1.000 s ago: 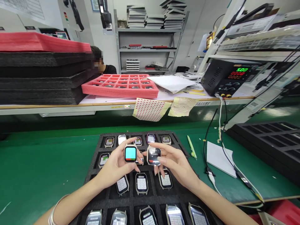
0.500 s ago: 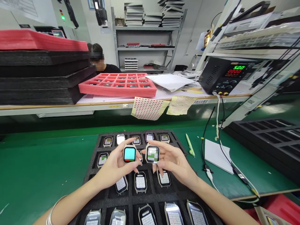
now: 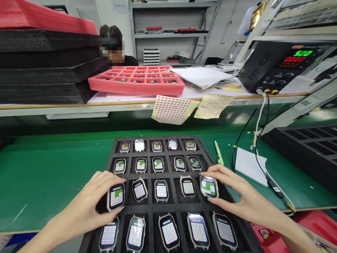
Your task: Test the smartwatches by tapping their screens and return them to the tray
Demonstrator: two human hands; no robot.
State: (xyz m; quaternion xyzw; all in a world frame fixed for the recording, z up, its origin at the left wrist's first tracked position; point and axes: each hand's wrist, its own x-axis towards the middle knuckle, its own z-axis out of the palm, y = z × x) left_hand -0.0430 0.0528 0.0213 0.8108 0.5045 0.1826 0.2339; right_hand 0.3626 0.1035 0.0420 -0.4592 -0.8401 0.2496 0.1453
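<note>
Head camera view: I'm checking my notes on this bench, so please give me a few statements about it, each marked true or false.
1. The left hand grips the left-end watch in the third row of the black tray. True.
2. The right hand holds a green pen. False: the pen lies on the green mat beside the tray, and this hand grips the right-end watch.
3. The tray under the hands is pink. False: it is black. The pink tray sits on the bench behind.
4. The power supply shows 500 in green digits. True.
</note>
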